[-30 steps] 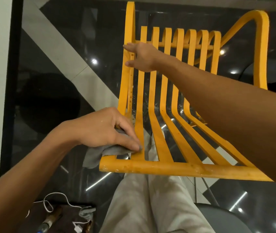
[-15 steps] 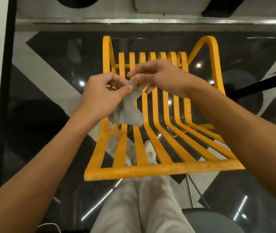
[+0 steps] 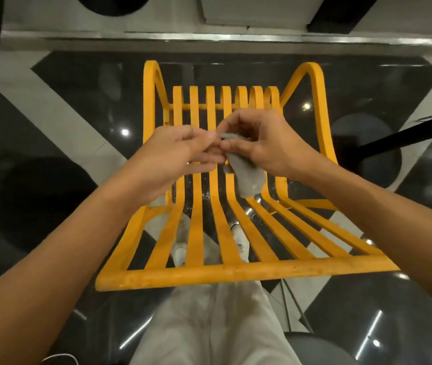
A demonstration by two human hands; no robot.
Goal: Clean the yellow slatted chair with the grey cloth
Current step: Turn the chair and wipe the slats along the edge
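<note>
**Hands meet on the grey cloth [image 3: 249, 177] over the yellow slatted chair [image 3: 236, 275]**

Left hand [image 3: 175, 151] pinches the upper end of the cloth between the thumb and curled fingertips. Right hand [image 3: 265, 143] grasps it just beside, with the thumb laid across the fabric and the fingers curled over the top. The two hands touch at the fingertips, at the centre of the frame.

The rest of the cloth hangs crumpled below the right palm, in front of the slats right of centre. Whether it touches them I cannot tell.

The chair fills the middle of the frame. Its front bar runs across the lower centre, and its backrest slats and two looped arms rise towards the top.

Pale trousers [image 3: 209, 325] show below the front bar, and white shoes [image 3: 180, 248] show through the gaps in the seat. A glossy black-and-white floor [image 3: 51, 114] lies all round, spotted with lamp reflections. A white cable [image 3: 59, 356] curls at the lower left edge, and a dark rounded seat [image 3: 315, 349] sits at the lower right.
</note>
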